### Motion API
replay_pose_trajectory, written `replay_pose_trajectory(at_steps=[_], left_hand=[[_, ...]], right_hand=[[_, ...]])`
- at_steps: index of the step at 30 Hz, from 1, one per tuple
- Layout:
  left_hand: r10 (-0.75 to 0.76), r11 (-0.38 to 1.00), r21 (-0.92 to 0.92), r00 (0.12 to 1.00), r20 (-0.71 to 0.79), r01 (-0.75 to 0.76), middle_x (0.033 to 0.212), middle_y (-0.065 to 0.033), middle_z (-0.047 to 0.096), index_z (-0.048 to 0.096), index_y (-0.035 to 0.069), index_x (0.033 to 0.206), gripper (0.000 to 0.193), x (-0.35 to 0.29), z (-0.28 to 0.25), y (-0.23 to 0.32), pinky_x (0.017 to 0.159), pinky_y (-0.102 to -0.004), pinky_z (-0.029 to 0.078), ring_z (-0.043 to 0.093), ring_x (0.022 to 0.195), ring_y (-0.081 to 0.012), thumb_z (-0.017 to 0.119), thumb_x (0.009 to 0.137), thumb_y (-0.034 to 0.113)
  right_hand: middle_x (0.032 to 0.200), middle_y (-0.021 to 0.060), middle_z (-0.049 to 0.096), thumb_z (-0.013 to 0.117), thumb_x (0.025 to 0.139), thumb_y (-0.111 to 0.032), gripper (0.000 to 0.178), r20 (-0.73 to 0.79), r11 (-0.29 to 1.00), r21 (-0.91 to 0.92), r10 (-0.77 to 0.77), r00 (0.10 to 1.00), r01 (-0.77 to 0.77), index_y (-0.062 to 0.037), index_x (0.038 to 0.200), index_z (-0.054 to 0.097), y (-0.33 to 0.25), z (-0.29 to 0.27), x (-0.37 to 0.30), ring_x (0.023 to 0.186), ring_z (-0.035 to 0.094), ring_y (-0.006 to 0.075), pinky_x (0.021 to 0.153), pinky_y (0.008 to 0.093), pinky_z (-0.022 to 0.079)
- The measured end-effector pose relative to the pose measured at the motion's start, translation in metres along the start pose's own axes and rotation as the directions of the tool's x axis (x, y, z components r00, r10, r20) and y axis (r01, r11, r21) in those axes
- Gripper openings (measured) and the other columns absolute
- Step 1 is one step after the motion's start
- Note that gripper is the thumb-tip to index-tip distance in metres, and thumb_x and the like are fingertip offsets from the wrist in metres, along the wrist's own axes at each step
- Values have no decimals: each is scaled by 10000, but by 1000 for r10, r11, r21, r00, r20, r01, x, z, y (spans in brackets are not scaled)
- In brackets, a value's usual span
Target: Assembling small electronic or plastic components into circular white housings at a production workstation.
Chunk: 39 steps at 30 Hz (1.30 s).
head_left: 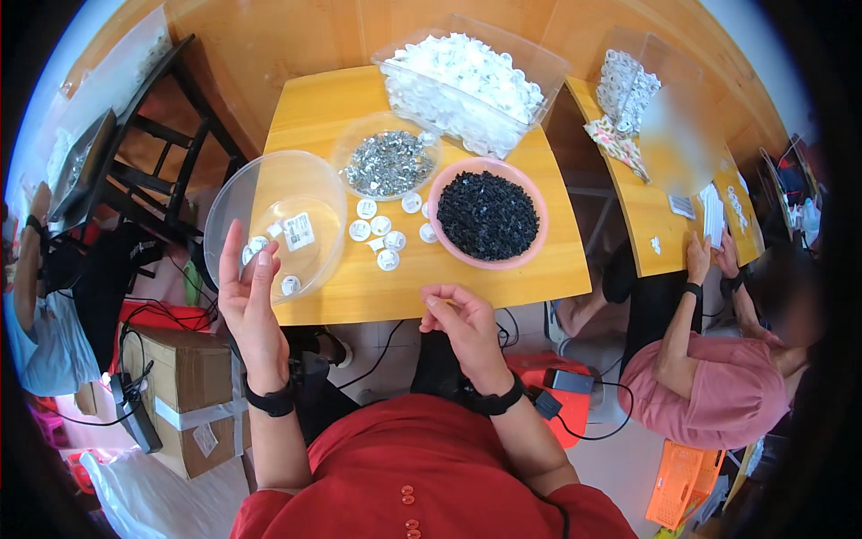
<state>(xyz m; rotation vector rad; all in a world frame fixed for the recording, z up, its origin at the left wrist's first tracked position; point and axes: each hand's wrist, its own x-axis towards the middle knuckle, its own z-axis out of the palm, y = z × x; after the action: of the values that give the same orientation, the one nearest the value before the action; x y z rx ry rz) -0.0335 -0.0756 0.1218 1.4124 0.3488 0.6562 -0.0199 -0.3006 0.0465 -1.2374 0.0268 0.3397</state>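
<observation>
My left hand point(250, 305) is raised at the near side of a clear round tub point(325, 256), fingers stretched up and apart. White round pieces show behind its fingertips; they appear to lie in the tub, beside a printed white label point(298, 231). My right hand point(465, 328) hovers just off the table's front edge with its fingers curled together; whatever they may pinch is too small to make out. Several white round caps point(381, 225) lie loose between the tub and a pink bowl point(544, 235) of small black parts point(489, 214). Behind the caps stands a clear bowl of small metal parts point(390, 163).
A large clear bin of white plastic parts point(467, 85) stands at the table's back. To the right, a co-worker in a pink top point(709, 391) handles white strips at another table point(651, 247). A cardboard box point(184, 395), cables and a black stool point(171, 135) are on the left.
</observation>
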Motion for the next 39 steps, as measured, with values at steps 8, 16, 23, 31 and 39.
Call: replay_pose_trajectory(at_steps=[8,16,23,31,39], left_hand=[[-246,969,105,920,305,224,905,-8,654,662,12,1023,138,-52,12,-37,678,-186,448,545,741,-49,578,926,64],[-321,946,182,861,396,269,1006,-20,648,608,25,1143,234,-64,14,-76,709,-204,450,559,782,-51,588,912,58],[-368,918,-10,859,356,397,1136,-78,604,528,23,1258,339,-57,16,-97,779,-248,487,596,873,-114,564,927,88],[-516,800,-108,769,377,590,1230,-106,553,454,19,1324,382,-47,26,-92,891,-285,489,602,1036,-169,516,978,168],[-40,918,376,914,405,-127,1100,-124,590,570,16,1194,289,-46,39,-100,809,-291,487,602,988,-181,562,909,64]], right_hand=[[836,114,642,629,861,-65,188,149,638,-682,-356,922,357,3,1037,626,-8,10,46,669,624,185,648,283,506],[907,175,588,546,806,-40,128,323,148,-903,-386,864,404,6,926,549,14,39,79,813,620,352,672,417,511],[874,206,605,552,811,-55,133,276,151,-927,-346,897,343,21,919,536,15,37,84,784,633,364,671,432,514],[721,186,627,629,802,-101,123,259,572,-732,-270,927,371,11,812,581,-2,31,63,716,632,347,651,416,489],[729,173,629,619,790,-82,77,258,589,-683,-358,897,432,-14,774,588,-13,14,52,705,623,358,626,442,478]])
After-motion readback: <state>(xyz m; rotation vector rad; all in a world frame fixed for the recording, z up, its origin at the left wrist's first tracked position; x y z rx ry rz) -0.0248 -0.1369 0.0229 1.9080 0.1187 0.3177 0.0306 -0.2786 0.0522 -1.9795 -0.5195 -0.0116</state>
